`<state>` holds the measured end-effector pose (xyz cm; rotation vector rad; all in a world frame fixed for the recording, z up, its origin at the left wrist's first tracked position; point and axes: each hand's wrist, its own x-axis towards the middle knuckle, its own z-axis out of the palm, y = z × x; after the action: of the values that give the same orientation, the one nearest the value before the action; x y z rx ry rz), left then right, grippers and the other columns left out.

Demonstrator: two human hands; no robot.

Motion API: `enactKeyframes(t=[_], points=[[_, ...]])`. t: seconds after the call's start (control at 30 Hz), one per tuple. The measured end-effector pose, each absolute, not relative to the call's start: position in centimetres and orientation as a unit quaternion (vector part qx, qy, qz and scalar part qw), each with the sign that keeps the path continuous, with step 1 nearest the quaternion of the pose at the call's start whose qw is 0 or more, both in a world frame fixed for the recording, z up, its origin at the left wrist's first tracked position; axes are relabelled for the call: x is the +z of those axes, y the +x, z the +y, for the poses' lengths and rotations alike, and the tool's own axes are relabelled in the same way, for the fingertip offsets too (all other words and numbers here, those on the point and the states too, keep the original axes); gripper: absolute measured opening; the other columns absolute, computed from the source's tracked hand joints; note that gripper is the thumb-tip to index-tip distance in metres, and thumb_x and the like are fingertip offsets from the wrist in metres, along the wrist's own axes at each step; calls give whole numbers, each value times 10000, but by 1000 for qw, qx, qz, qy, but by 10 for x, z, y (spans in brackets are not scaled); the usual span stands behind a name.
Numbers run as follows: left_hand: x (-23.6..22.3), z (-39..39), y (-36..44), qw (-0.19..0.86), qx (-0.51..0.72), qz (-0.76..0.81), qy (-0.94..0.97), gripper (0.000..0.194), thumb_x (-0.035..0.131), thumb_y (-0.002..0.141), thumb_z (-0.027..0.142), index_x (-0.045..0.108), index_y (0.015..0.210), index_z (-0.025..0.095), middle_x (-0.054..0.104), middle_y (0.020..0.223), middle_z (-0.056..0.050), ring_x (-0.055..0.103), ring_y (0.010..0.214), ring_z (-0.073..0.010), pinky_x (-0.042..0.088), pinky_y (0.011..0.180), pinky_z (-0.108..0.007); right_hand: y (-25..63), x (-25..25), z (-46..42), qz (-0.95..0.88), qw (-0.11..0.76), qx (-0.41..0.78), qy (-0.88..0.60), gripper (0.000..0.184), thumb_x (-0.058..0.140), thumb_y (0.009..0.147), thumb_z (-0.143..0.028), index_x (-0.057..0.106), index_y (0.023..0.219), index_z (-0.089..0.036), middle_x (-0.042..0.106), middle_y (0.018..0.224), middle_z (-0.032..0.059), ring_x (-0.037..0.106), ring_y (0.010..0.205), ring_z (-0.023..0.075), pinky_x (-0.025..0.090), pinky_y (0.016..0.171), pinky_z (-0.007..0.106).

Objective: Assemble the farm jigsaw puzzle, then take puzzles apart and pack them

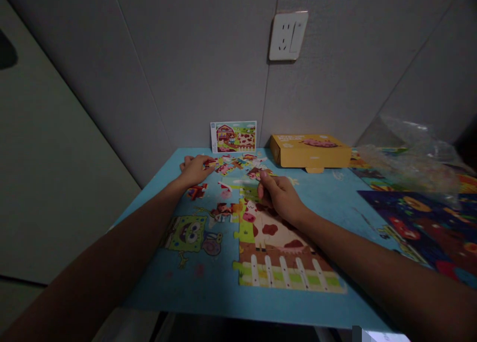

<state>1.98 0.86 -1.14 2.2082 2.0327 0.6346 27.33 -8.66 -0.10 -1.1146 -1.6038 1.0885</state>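
A partly joined jigsaw puzzle (278, 232) of a spotted cow behind a white fence lies on the blue table (208, 297). My right hand (281, 195) is over its upper part, thumb pressed against curled fingers; whatever they may hold is hidden. At the far left, my left hand (196, 171) rests with fingers apart, their tips touching loose puzzle pieces (225, 168) in a scattered pile. Apart from that pile, a red piece (197, 192) is close to my left wrist. A joined section with a figure's head (222, 212) sits against the puzzle's left edge.
A reference picture card (235, 137) leans on the wall behind the pile. To its right stands a yellow box (311, 150). Clear plastic wrapping (413, 153) and a dark blue picture sheet (421, 222) occupy the right side. A wall socket (288, 36) is above.
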Motion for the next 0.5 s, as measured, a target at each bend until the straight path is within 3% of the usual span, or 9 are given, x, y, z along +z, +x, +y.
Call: enactKeyframes(t=[0.37, 0.5], points=[[-10, 9, 23, 16, 239, 660, 712, 567, 626, 733, 423, 569, 1276, 272, 648, 1085, -84, 466, 1151, -332, 391, 941, -448, 273, -2, -84, -634, 447, 440, -453, 643, 391, 809, -729, 539, 528, -171, 431, 360, -22, 364, 332, 77, 236, 362, 211], [-6, 9, 20, 8, 306, 672, 675, 577, 620, 736, 414, 552, 1285, 250, 643, 1085, -81, 493, 1130, -305, 395, 954, -431, 277, -1, -84, -639, 445, 431, -456, 651, 384, 807, -737, 544, 528, -170, 426, 351, -22, 351, 325, 75, 228, 356, 210]])
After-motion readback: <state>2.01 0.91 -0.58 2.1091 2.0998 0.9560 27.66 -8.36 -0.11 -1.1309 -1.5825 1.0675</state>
